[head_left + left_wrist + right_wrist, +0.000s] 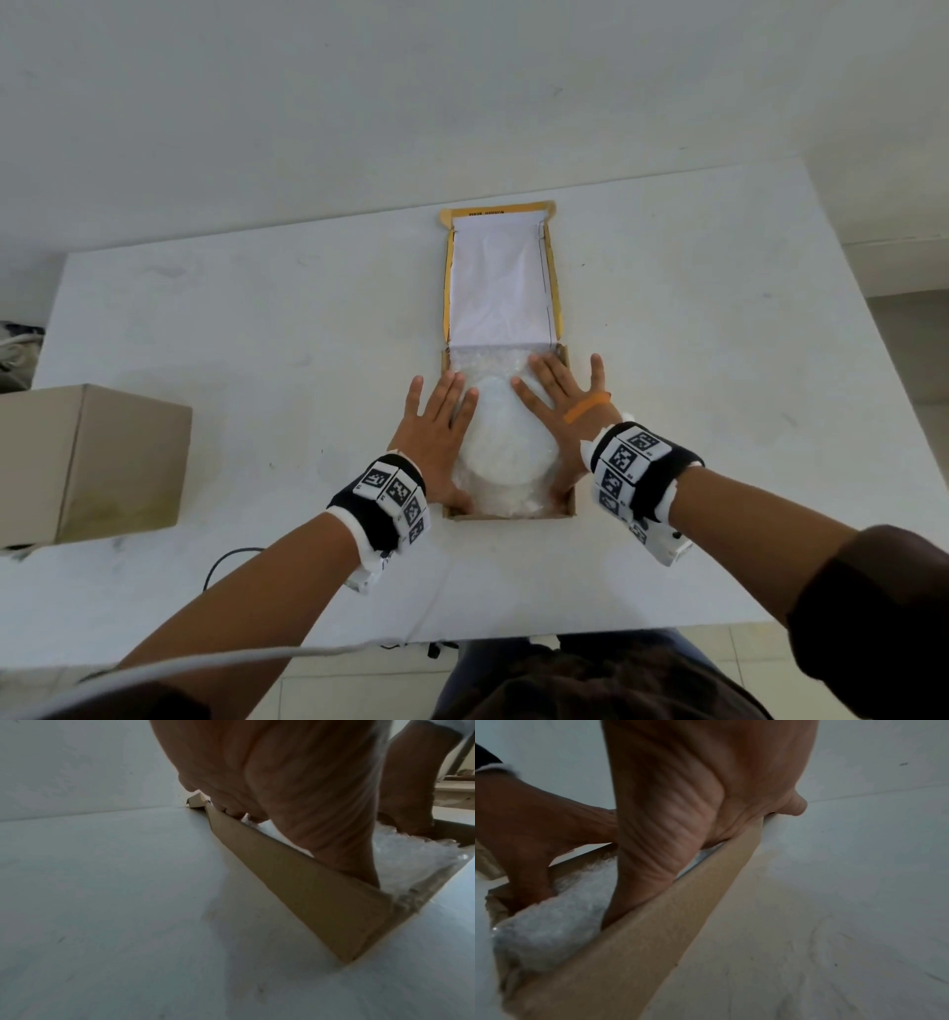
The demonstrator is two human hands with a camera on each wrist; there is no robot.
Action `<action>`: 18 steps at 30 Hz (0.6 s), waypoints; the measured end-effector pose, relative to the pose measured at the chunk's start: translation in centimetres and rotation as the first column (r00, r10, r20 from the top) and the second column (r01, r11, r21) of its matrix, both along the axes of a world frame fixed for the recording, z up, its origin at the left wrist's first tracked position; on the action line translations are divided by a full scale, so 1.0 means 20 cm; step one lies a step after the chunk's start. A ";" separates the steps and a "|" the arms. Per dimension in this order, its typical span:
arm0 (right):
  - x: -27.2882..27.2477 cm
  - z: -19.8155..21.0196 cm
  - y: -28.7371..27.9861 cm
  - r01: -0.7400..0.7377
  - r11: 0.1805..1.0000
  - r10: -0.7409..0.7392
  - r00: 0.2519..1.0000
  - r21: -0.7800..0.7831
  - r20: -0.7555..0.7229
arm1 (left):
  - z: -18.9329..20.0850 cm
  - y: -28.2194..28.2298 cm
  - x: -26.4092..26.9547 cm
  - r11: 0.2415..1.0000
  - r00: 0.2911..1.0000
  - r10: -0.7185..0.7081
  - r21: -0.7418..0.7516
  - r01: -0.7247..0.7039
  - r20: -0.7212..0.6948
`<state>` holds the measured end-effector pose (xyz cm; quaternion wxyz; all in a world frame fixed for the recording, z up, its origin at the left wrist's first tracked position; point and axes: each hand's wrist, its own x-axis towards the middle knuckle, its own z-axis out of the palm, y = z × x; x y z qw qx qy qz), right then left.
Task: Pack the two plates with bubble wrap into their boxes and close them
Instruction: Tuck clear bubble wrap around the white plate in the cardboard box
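Note:
A flat cardboard box lies in the middle of the white table, its white-lined lid folded back away from me. In its tray sits a round plate in bubble wrap. My left hand presses flat on the wrap's left side with spread fingers, its thumb down at the near left corner. My right hand presses flat on the right side, thumb down inside the right wall. The left wrist view shows my left hand behind the box wall. The right wrist view shows my right hand beside the bubble wrap.
A closed brown box stands at the table's left edge. A dark cable loops on the table near the front edge. The wall runs along the back of the table.

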<state>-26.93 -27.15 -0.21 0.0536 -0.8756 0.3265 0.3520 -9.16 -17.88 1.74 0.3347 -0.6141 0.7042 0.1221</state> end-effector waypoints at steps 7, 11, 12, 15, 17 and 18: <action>-0.05 0.03 0.00 -0.039 0.995 0.025 0.990 0.096 0.142 | 0.02 0.02 0.01 0.997 0.992 0.073 0.027 -0.071 -0.103; -0.08 0.02 0.02 -0.043 0.991 0.018 0.981 0.127 0.196 | 0.03 0.02 0.03 0.994 0.978 0.106 0.055 -0.097 -0.179; -0.09 0.03 0.02 -0.038 0.990 0.010 0.978 0.134 0.208 | 0.02 0.02 0.03 0.994 0.978 0.104 0.058 -0.095 -0.180; -0.11 0.04 0.00 -0.023 0.992 -0.008 0.970 0.126 0.243 | 0.00 0.03 0.01 0.994 0.979 0.108 0.052 -0.100 -0.174; -0.11 0.06 -0.04 -0.021 0.997 0.000 0.967 0.079 0.254 | -0.01 0.04 0.01 0.994 0.979 0.112 0.035 -0.107 -0.173; -0.11 0.06 -0.05 -0.028 0.999 0.016 0.968 0.045 0.249 | -0.01 0.05 0.01 0.994 0.978 0.113 0.030 -0.109 -0.176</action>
